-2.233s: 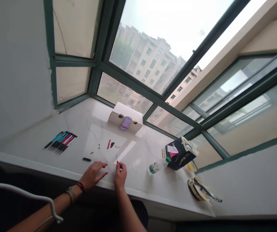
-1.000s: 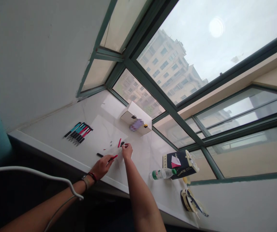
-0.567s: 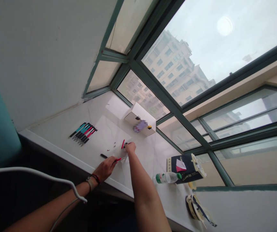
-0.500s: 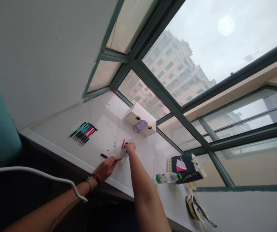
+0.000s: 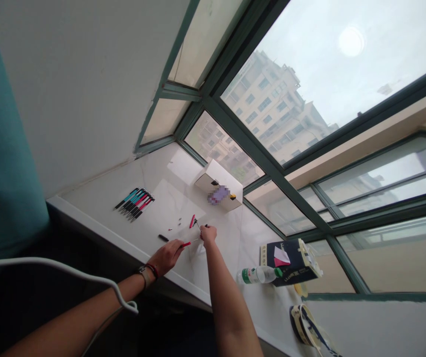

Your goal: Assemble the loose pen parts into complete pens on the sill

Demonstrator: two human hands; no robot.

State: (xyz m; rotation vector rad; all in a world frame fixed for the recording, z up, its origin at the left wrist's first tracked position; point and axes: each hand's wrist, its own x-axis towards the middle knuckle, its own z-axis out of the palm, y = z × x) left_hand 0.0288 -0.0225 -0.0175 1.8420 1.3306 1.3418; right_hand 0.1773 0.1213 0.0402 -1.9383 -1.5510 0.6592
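My left hand [image 5: 166, 257] is closed on a red pen barrel [image 5: 186, 244]. A thin pale rod, which looks like a pen refill [image 5: 195, 240], runs from the barrel's end toward my right hand [image 5: 208, 235]. The right fingers are pinched together, with a small dark piece at them; what they grip is too small to name. Just beyond these fingers lies a short red pen part [image 5: 192, 221] beside a thin dark piece. Nearer my left hand are a black pen grip [image 5: 163, 238] and a tiny metal tip [image 5: 170, 229].
A row of several pens [image 5: 135, 202] in blue, black and red lies at the left of the white sill [image 5: 97, 198]. At the back stands a white box [image 5: 218, 181]. To the right are a bottle [image 5: 259, 274], a dark box [image 5: 292, 263] and a round container [image 5: 302, 325].
My right hand has moved a little right, away from the red part on the sill. More of the thin dark piece there now shows. The camera view has shifted slightly.
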